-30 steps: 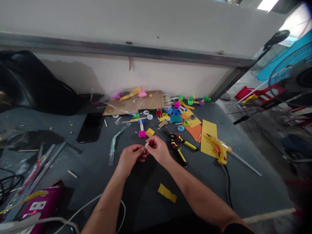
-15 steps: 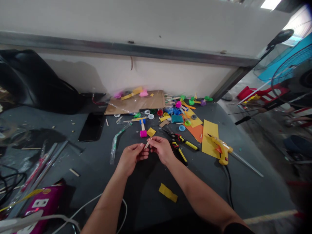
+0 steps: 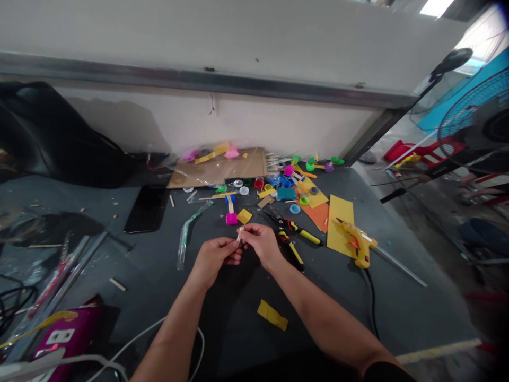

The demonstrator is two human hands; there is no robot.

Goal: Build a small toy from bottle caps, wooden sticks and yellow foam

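Observation:
Between my two hands is a short piece of wooden stick (image 3: 240, 234), pale and held nearly upright. My left hand (image 3: 217, 255) pinches it from the left, thumb on top and fingers curled below. From the right, the fingertips of my right hand (image 3: 260, 241) close on the same piece. Just beyond them lies a small assembly of wooden sticks (image 3: 230, 207) with a blue cap at one end and a pink cap (image 3: 231, 218) at the other. A yellow paper scrap (image 3: 244, 216) sits beside it. Pliers with yellow-black handles (image 3: 292, 249) lie right of my right hand.
A yellow glue gun (image 3: 361, 244) rests on yellow paper (image 3: 338, 212) at the right, its cord trailing forward. Coloured caps and sticks clutter the back near cardboard (image 3: 246, 159). A phone (image 3: 146, 208) and a purple power strip (image 3: 67, 331) are at left. A fan (image 3: 481, 116) stands off right.
The wooden stick piece has turned from slanted to more upright between my fingers. Both hands stay close together; the whole view has shifted slightly.

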